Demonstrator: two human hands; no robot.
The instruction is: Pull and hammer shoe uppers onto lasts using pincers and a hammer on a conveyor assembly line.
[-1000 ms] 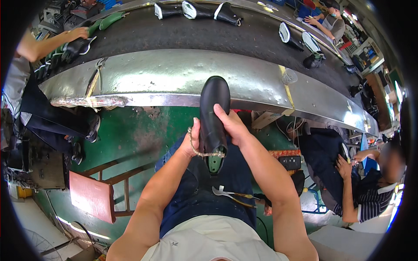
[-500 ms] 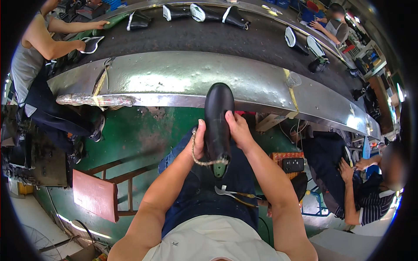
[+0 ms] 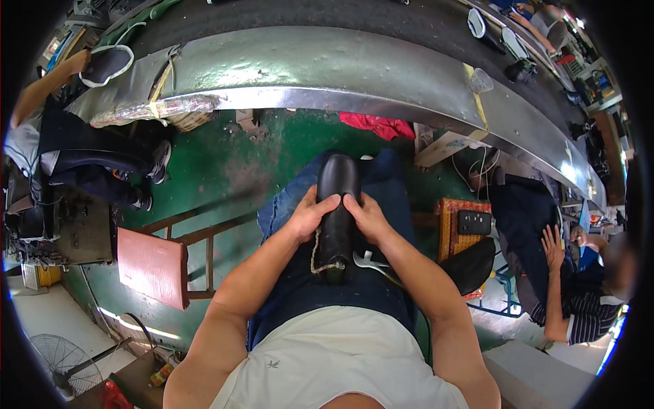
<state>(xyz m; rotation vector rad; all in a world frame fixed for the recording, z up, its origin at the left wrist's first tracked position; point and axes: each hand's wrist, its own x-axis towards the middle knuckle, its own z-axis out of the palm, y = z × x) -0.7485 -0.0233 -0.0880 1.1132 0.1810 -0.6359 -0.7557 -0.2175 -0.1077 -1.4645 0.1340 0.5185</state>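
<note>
Between my two hands, low over my lap, is a black boot upper stretched over a last [image 3: 335, 228], its rounded toe pointing away from me. A twisted cord [image 3: 315, 255] hangs along its left side and crosses its near end. My left hand [image 3: 314, 213] wraps its left side, with the thumb on top. From the right, my right hand [image 3: 368, 216] grips it the same way, and both thumbs press close together on the black surface. The fingers underneath are hidden. By my right forearm, a pale metal hand tool [image 3: 370, 262] rests on my lap.
Ahead runs a dark conveyor [image 3: 272, 17] with a metal edge [image 3: 272, 68], bearing boot uppers. A pink-topped stool [image 3: 152, 267] stands left. At right are a black device [image 3: 475, 221] and a seated person [image 3: 586, 300]; another person's arm [image 3: 44, 92] holds a boot upper [image 3: 107, 66].
My hands have brought the boot upper lower and nearer my lap, and my thumbs now meet on top. The view has tilted down. At left, the co-worker's boot upper has moved toward the conveyor's near edge.
</note>
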